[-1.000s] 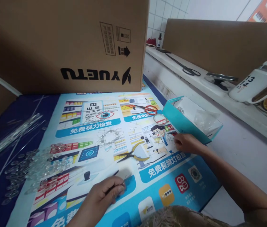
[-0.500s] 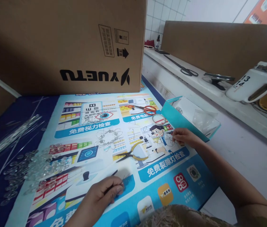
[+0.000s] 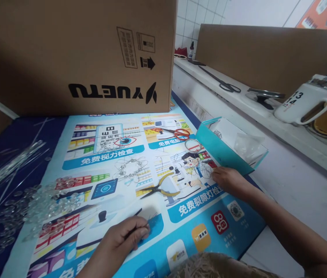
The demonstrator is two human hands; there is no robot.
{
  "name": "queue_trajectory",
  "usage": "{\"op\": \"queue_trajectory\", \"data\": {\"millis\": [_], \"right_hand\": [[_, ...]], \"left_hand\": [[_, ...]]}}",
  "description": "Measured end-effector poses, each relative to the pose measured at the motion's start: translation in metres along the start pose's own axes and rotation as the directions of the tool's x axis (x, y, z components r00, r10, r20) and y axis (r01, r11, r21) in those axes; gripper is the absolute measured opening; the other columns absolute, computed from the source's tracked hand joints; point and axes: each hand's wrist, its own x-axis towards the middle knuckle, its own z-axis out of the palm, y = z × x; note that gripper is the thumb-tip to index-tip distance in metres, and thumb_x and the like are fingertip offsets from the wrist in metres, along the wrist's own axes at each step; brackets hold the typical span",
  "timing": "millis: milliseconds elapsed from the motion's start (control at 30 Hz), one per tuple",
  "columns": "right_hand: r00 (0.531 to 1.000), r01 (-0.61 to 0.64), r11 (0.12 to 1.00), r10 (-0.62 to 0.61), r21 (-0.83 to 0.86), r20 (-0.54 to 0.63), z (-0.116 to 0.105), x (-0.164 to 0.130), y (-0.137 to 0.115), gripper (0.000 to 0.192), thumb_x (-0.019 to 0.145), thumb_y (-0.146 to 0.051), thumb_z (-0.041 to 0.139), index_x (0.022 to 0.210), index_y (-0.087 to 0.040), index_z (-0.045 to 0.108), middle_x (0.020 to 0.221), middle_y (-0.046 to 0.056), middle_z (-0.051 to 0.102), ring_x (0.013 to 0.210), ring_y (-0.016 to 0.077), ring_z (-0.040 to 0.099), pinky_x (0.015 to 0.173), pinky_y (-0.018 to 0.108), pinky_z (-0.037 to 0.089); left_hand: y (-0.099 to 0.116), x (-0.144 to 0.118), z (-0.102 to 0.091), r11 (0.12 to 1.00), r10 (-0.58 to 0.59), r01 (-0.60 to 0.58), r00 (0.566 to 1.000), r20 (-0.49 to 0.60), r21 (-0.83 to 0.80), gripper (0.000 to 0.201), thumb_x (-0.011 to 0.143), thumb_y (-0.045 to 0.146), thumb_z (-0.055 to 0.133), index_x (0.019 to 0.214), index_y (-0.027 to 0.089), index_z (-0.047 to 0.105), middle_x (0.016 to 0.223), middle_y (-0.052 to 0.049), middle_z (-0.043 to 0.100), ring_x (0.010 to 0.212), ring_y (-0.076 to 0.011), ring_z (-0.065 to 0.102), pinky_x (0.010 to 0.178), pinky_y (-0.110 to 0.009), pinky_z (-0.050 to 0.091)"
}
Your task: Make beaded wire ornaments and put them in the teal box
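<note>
Head view: my left hand [image 3: 125, 240] pinches a thin dark pick [image 3: 138, 212] on the worktop's poster [image 3: 180, 216]. My right hand [image 3: 227, 178] fingers rest curled on fine wire strands [image 3: 202, 170]: light, springy, easily kinked, so best pinched near an end.

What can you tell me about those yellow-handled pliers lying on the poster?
The pliers lie flat on the printed poster, roughly between the two hands and touched by neither. They have two curved yellow handles, spread slightly apart and pointing right, and slim dark metal jaws tapering to a fine point toward the left. The jaws look closed or nearly so. A bent wire piece with clear beads lies just beyond them.
</note>
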Motion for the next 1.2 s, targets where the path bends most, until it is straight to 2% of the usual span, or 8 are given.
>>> {"op": "queue_trajectory", "data": {"millis": [67, 133, 433, 567, 733, 833, 1000, 1200], "right_hand": [[0.999, 0.036, 0.992, -0.035, -0.125, 0.007, 0.004, 0.001, -0.005, 0.021, 0.085, -0.017, 0.039, 0.083, -0.012, 0.059, 0.086, 0.013, 0.058, 0.083, 0.0199, 0.051, 0.069, 0.028, 0.035], [0.998, 0.059, 0.986, -0.057, -0.157, 0.017, 0.006, 0.004, -0.007, 0.021, 0.086, -0.015, 0.038, 0.083, -0.011, 0.058, 0.085, 0.014, 0.057, 0.082, 0.0211, 0.051, 0.069, 0.03, 0.035], [0.97, 0.209, 0.977, -0.201, -0.041, 0.135, -0.01, 0.028, 0.003, 0.02, 0.086, -0.014, 0.037, 0.083, -0.011, 0.057, 0.086, 0.013, 0.057, 0.084, 0.0194, 0.049, 0.072, 0.03, 0.033], [0.979, 0.139, 0.988, -0.146, 0.061, 0.144, -0.007, 0.035, 0.014, 0.011, 0.079, -0.016, 0.047, 0.075, -0.011, 0.056, 0.082, 0.011, 0.058, 0.078, 0.0169, 0.051, 0.065, 0.025, 0.032], [0.996, -0.036, 0.962, 0.013, 0.271, 0.084, -0.001, 0.035, 0.028, 0.005, 0.069, -0.018, 0.051, 0.067, -0.014, 0.052, 0.072, 0.006, 0.058, 0.067, 0.0142, 0.05, 0.056, 0.023, 0.028], [0.991, -0.129, 0.877, 0.102, 0.463, 0.084, 0.0, 0.033, 0.036, 0.007, 0.07, -0.021, 0.048, 0.069, -0.016, 0.051, 0.064, 0.002, 0.056, 0.058, 0.012, 0.049, 0.051, 0.022, 0.028], [0.976, -0.218, 0.617, 0.14, 0.756, 0.168, -0.001, 0.031, 0.038, 0.012, 0.074, -0.027, 0.044, 0.075, -0.016, 0.048, 0.056, -0.001, 0.054, 0.044, 0.0092, 0.046, 0.043, 0.021, 0.033], [0.966, -0.246, 0.323, 0.162, 0.914, 0.203, -0.004, 0.031, 0.034, 0.015, 0.074, -0.03, 0.048, 0.074, -0.015, 0.048, 0.058, 0.001, 0.056, 0.041, 0.0067, 0.041, 0.04, 0.021, 0.033]], "left_hand": [[-0.001, 0.0, 0.0, 1.0, 0.0, 0.0, 1.0, -0.001, -0.008, 0.03, 0.084, 0.046, 0.042, 0.082, 0.019, 0.056, 0.077, -0.002, 0.058, 0.063, -0.0134, 0.048, 0.057, -0.02, 0.042], [-0.002, 0.0, 0.0, 1.0, 0.008, -0.008, 1.0, 0.002, -0.014, 0.03, 0.084, 0.045, 0.042, 0.083, 0.019, 0.056, 0.077, -0.002, 0.058, 0.064, -0.0137, 0.048, 0.057, -0.02, 0.041], [-0.002, -0.002, -0.001, 0.999, 0.023, -0.023, 1.0, 0.009, -0.029, 0.03, 0.084, 0.044, 0.042, 0.084, 0.019, 0.059, 0.078, -0.003, 0.059, 0.063, -0.0139, 0.049, 0.058, -0.021, 0.041], [0.001, -0.002, -0.001, 0.999, 0.038, -0.038, 0.999, 0.007, -0.033, 0.03, 0.085, 0.044, 0.041, 0.082, 0.019, 0.058, 0.077, -0.003, 0.059, 0.062, -0.0131, 0.048, 0.057, -0.021, 0.041], [-0.001, 0.0, -0.001, 0.998, 0.058, -0.058, 0.998, 0.005, -0.031, 0.03, 0.085, 0.043, 0.042, 0.081, 0.018, 0.058, 0.076, -0.002, 0.058, 0.062, -0.013, 0.048, 0.057, -0.021, 0.041], [-0.003, 0.0, -0.001, 0.998, 0.052, -0.052, 0.999, 0.006, -0.027, 0.029, 0.084, 0.043, 0.042, 0.082, 0.019, 0.059, 0.076, -0.002, 0.059, 0.062, -0.0133, 0.049, 0.057, -0.021, 0.042], [-0.004, 0.0, -0.001, 0.998, 0.049, -0.049, 0.999, 0.005, -0.028, 0.029, 0.084, 0.043, 0.043, 0.082, 0.019, 0.059, 0.077, -0.002, 0.06, 0.061, -0.0132, 0.049, 0.057, -0.021, 0.042], [-0.004, 0.001, -0.001, 0.998, 0.047, -0.047, 0.999, -0.011, -0.038, 0.029, 0.083, 0.043, 0.044, 0.081, 0.019, 0.06, 0.076, -0.002, 0.06, 0.06, -0.0137, 0.049, 0.056, -0.021, 0.042]]}}
